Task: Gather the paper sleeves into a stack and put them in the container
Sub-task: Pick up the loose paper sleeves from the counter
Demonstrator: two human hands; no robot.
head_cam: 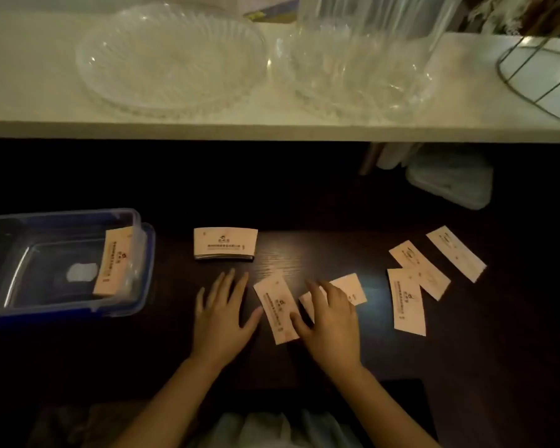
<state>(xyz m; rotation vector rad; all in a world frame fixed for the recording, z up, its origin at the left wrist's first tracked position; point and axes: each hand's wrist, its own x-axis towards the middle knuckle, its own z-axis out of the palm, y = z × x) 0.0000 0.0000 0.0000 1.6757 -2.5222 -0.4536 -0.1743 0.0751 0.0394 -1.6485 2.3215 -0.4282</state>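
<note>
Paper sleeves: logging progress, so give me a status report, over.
Left hand flat, empty. Right hand pressing one loose sleeve. Five sleeves loose; one stack on table; some already in container. Nothing in the way.

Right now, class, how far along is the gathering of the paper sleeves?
Done: some sleeves already stand in the clear container, and a neat stack sits on the dark table.
In hand: the right hand presses one loose sleeve; the left hand rests flat beside another sleeve.
Left: three scattered sleeves to the right, then everything goes into the container.
</note>
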